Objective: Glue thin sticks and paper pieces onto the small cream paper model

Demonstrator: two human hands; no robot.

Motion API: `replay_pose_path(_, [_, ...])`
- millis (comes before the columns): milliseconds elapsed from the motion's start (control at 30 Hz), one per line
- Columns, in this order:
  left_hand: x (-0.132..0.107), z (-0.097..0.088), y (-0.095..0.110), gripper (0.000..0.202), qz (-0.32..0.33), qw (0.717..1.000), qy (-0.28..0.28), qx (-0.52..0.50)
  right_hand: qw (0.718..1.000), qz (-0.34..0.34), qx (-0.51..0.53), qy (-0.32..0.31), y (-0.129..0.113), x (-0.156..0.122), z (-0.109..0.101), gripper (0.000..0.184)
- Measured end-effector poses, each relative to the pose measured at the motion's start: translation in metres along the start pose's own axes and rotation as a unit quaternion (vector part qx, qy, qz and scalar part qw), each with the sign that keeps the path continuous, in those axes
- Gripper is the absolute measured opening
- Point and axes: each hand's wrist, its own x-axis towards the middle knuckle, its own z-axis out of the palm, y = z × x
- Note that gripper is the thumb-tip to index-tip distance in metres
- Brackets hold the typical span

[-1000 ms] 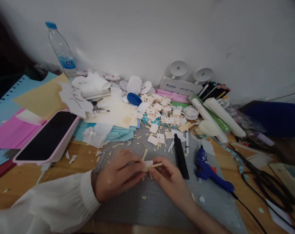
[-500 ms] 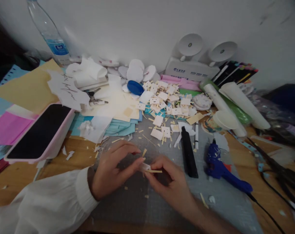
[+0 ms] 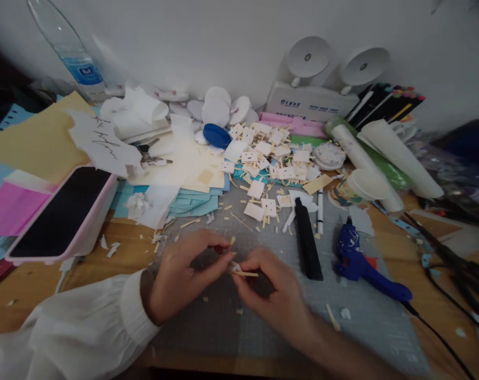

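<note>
My left hand (image 3: 186,274) and my right hand (image 3: 273,295) meet over the grey cutting mat (image 3: 263,327). Together they pinch a small white paper piece (image 3: 235,266) with a thin tan strip (image 3: 247,274) sticking out to the right. The left thumb and fingers close on the piece from the left; the right fingers hold the strip side. A white sleeve covers my left forearm. A pile of small white squares (image 3: 269,158) with tan strips lies farther back on the mat.
A black utility knife (image 3: 307,237), a white pen (image 3: 320,211) and a blue glue gun (image 3: 362,261) with its cord lie right of my hands. A pink-cased phone (image 3: 60,214), coloured paper sheets, a water bottle (image 3: 71,53), paper rolls (image 3: 397,163) and scissors (image 3: 457,264) crowd the desk.
The view has moved closer and lower over the desk. Both hands stay together on the small piece; the fingers have shifted a little around it.
</note>
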Motion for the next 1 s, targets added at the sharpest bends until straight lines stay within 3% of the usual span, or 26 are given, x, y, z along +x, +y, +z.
replay_pose_path(467, [0.0001,-0.0013,0.0013,0.014,-0.016,1.0,-0.005,-0.016,0.999,0.022,0.024,0.009,0.0014,0.0012,-0.0026,0.006])
replay_pose_path(767, [0.0085,-0.0074,0.003,0.009,-0.016,0.994,-0.07,-0.078,0.989,0.086,0.12,-0.004,0.0043,0.0032,-0.0062,0.004])
replay_pose_path(1000, [0.0089,-0.0071,0.0043,0.007,-0.021,0.986,-0.118,-0.119,0.979,0.097,0.176,0.02,0.0041,0.0066,-0.0079,0.004])
